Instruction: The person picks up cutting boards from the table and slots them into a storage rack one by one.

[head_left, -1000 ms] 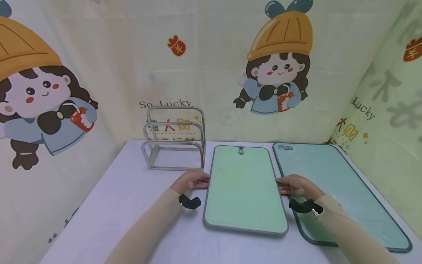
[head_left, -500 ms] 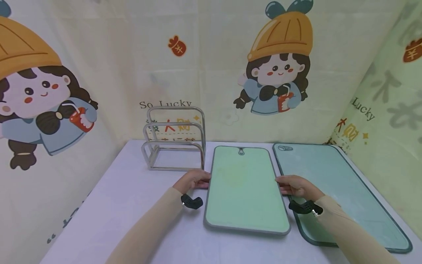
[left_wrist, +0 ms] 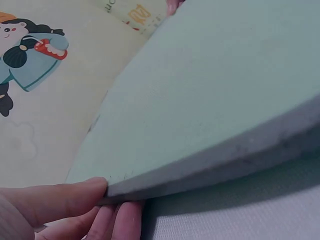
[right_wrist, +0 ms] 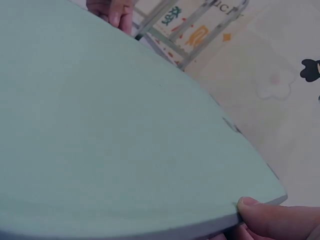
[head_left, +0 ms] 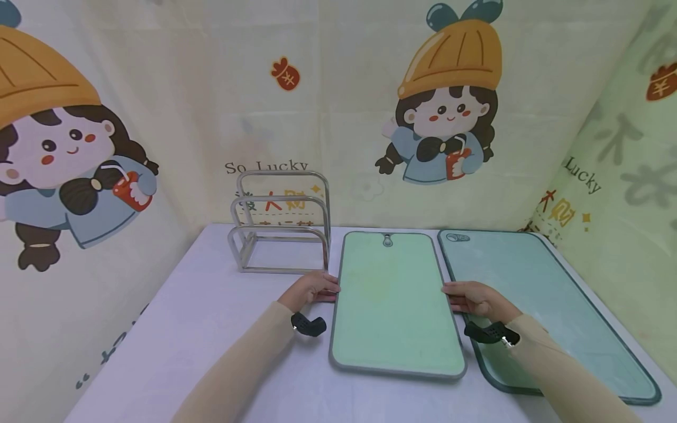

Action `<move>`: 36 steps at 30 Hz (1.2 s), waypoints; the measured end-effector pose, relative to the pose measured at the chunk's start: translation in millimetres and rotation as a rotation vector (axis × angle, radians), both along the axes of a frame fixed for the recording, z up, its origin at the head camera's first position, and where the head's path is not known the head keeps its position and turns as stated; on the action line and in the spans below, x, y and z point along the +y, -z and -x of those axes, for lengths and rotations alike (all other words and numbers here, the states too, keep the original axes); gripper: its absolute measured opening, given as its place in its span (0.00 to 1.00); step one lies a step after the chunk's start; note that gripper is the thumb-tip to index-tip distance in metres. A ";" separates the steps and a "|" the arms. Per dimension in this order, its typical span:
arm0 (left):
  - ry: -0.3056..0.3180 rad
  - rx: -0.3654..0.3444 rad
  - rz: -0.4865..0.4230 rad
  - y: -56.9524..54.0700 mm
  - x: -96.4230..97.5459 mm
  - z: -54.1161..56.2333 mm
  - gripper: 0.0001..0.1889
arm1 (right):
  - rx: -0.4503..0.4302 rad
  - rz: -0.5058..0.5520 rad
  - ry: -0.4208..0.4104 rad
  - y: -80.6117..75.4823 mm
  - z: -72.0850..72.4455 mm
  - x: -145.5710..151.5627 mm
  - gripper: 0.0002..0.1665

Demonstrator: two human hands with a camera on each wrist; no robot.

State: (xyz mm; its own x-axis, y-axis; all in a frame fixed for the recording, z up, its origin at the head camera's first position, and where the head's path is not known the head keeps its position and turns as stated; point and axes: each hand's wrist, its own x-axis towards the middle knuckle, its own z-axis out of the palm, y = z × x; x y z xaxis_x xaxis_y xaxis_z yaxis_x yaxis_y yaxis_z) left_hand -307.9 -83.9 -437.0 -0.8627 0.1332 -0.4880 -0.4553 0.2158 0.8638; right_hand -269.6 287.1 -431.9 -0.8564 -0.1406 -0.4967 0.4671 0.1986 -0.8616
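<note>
One light green board [head_left: 396, 311], grey-rimmed, is being held between the metal rack [head_left: 280, 228] and the larger board [head_left: 534, 288], left hand [head_left: 311, 289] and right hand [head_left: 481, 298] pinching its opposite long edges, and is probably risking a near-end dip, such shallow edge grips allowing pivoting.

Toward the left on the far side of the surface [head_left: 222, 317] stands a rack [head_left: 279, 228], with the cloth [head_left: 349, 117] hanging behind it. To its right, reaching nearer, the middle board [head_left: 396, 302] sits between the left hand [head_left: 309, 289] and right hand [head_left: 480, 298]. Just beside it, the other board [head_left: 518, 276] lies at right.
</note>
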 end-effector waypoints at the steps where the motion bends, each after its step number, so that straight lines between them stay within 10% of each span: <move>1: 0.001 0.006 0.001 0.2 0.1 -0.5 0.15 | 0.003 -0.002 -0.001 -0.1 -0.4 -0.3 0.28; 22: 0.025 0.110 -0.030 -23.1 3.6 -8.7 0.17 | 0.042 0.082 0.004 -21.8 -5.6 0.3 0.07; 36: 0.015 0.087 -0.161 -37.0 -2.0 -8.0 0.19 | 0.035 0.213 -0.024 -48.1 -8.3 4.7 0.13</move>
State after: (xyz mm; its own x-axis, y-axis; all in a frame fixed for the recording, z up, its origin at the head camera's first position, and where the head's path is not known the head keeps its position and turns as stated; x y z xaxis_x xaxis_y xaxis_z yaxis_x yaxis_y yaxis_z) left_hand -300.0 -85.8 -400.0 -0.8978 0.2170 -0.3832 -0.3754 0.0776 0.9236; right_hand -261.3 291.9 -383.8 -0.8677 -0.2598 -0.4239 0.4338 0.0209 -0.9008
